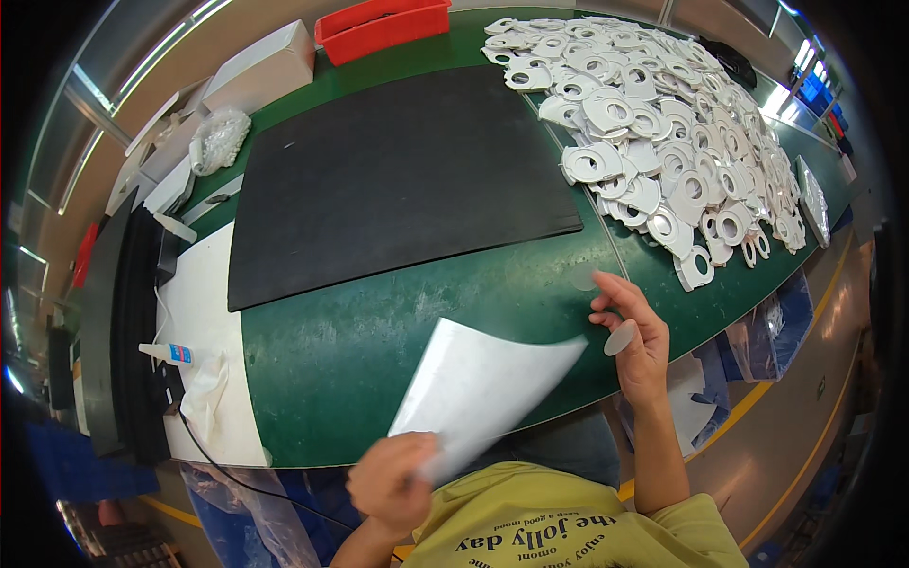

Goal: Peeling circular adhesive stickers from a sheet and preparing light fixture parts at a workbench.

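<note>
Pinched white sheet (483, 388), curled, glossy.

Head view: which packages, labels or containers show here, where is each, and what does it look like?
Box: far left of the bench, long, white-grey cardboard.
Bin: far edge, centre, shallow red plastic.
Bag: near the box, clear plastic, small white parts inside.
Bottle: left edge, lying down, small, white with a blue label.
Sheet: in the left hand, white, curled.
</note>
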Tool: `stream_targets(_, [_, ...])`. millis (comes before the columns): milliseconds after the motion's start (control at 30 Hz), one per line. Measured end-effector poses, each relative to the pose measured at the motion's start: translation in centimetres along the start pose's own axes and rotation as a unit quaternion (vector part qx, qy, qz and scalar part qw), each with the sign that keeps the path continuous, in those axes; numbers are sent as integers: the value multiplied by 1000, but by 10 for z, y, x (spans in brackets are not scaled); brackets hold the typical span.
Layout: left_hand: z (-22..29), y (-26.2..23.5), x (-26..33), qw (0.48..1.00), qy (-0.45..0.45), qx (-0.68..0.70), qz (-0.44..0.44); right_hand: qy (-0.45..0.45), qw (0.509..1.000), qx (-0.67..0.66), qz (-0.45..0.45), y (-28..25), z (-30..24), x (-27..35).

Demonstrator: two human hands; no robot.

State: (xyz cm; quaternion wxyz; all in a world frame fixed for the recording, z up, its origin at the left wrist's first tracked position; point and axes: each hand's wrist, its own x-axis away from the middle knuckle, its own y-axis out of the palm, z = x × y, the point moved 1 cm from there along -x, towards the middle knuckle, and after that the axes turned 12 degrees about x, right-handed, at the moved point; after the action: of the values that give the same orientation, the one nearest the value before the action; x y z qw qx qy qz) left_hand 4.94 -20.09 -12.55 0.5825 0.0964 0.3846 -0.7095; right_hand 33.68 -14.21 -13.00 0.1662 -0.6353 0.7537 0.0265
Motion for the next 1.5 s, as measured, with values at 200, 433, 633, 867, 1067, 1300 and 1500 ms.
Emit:
stream_targets(200, [-3,-7,-21,809,-280,406,321,1,1000,1,6,0,-7,5])
stream_targets(433, [15,-4,-10,836,-377,302,261,-3,1000,7,3,1,-3,3])
stream_targets(633, [-11,-43,7,966,-166,-169,100,0,1000,14,7,-3,1,1])
stream_targets(867, [-30,-34,-28,946,-29,-182,-268,3,1000,17,7,-4,8,0])
stream_targets(1067, [-28,-4,-24,942,-36,-177,-285,10,1000,12,10,0,11,-7])
stream_targets(1300, [-27,11,-39,957,-69,-153,-235,3,1000,24,5,16,16,-15])
stream_targets(1500, [-54,12,-66,946,-71,-134,-285,10,1000,26,2,32,16,-17])
